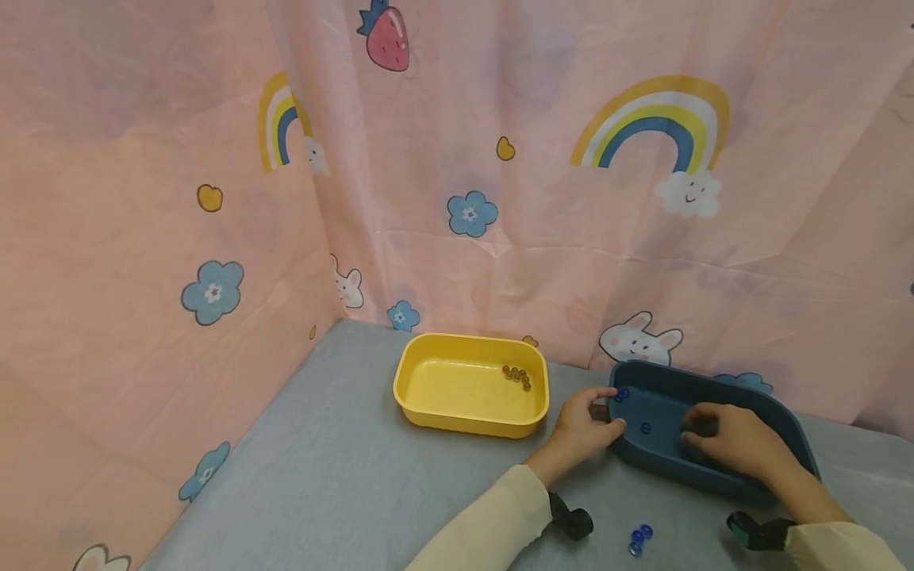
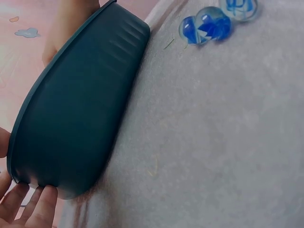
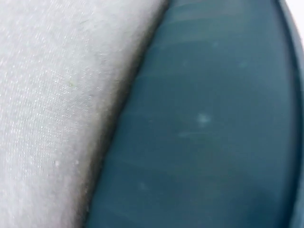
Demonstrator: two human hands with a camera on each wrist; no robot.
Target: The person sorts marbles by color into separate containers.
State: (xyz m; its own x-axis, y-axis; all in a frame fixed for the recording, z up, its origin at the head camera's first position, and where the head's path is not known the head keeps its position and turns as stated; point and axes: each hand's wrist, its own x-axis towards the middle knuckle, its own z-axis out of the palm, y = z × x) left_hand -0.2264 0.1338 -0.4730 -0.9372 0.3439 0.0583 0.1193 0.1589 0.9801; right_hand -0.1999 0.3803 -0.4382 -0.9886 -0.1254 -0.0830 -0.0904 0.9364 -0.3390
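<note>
A dark blue plastic basin (image 1: 721,382) lies at the right, with a few blue marbles (image 1: 646,428) on its floor toward the left end. My left hand (image 1: 581,424) holds that left end, one finger at the rim and the thumb by the near side. In the left wrist view, fingertips (image 2: 43,204) touch the basin's outer wall (image 2: 76,109). Over the basin's interior is my right hand (image 1: 739,440), fingers bent toward the floor. I cannot tell whether its fingertips hold a marble. The right wrist view shows only the basin's outer wall (image 3: 199,118) and cloth.
Left of the blue basin stands a yellow basin (image 1: 457,424) with several amber marbles (image 1: 516,374) at its right side. Three blue-and-clear marbles (image 1: 638,537) lie on the grey cloth (image 1: 343,476) between the forearms. A pink patterned curtain (image 1: 428,270) hangs behind and at the left.
</note>
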